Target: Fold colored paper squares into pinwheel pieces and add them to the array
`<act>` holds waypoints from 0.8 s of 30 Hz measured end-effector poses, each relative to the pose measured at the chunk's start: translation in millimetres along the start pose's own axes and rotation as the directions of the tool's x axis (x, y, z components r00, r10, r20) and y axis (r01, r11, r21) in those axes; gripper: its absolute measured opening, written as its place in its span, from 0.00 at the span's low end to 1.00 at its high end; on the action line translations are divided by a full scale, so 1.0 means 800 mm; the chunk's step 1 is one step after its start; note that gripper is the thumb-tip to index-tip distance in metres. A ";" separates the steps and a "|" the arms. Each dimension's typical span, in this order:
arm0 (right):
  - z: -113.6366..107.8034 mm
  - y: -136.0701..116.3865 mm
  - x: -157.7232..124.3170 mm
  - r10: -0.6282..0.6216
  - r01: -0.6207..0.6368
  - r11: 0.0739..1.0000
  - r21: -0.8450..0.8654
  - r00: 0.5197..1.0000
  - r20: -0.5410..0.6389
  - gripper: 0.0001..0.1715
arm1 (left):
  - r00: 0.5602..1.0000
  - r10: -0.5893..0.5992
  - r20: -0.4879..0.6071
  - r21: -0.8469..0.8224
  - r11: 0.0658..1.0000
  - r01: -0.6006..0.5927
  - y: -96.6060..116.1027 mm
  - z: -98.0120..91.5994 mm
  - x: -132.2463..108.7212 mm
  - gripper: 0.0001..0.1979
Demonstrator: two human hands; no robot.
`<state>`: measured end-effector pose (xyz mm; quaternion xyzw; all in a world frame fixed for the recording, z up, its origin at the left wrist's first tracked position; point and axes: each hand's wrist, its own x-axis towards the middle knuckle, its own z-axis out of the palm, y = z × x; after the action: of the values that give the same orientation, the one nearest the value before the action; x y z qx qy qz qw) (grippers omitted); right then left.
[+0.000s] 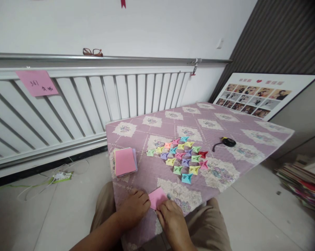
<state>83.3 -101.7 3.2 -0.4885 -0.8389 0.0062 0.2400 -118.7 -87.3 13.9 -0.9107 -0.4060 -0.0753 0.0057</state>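
Observation:
A folded piece of pink paper lies on the tablecloth near the front edge of the table. At its left edge, my left hand rests with fingers curled against the paper. My right hand is closed on the paper's lower right edge, the thumb below and partly hidden. Beyond the hands, several small folded paper boats in many colours stand in a diamond-shaped group. A stack of coloured paper sheets, pink on top, sits to the left.
A black tape measure lies on the right part of the purple patterned tablecloth. Behind the table are a white radiator and a photo board. Glasses rest on the pipe. Cables lie on the floor at left.

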 end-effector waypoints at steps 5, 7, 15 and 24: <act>-0.010 -0.011 0.007 0.012 -0.011 0.999 0.034 0.999 -0.041 0.07 | 0.997 -0.035 -0.068 -0.057 0.998 0.032 0.000 -0.015 0.004 0.05; -0.018 -0.016 0.014 0.042 -0.031 0.987 0.156 0.997 -0.062 0.10 | 0.988 -0.080 -0.133 -0.113 0.991 0.065 0.003 -0.034 0.006 0.06; -0.034 -0.027 0.054 0.450 -0.456 0.358 0.815 0.849 0.277 0.17 | 0.719 -0.461 -0.520 -0.466 0.859 0.214 -0.011 -0.084 0.007 0.12; 0.001 -0.009 0.043 0.528 -0.515 0.295 0.805 0.790 0.312 0.16 | 0.905 -0.311 -0.289 -0.357 0.913 0.200 0.033 -0.014 -0.020 0.25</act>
<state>63.1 -76.6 17.7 -0.5458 -0.5120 0.4967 0.4396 -111.4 -117.7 23.6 -0.8108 -0.4985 -0.2959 -0.0815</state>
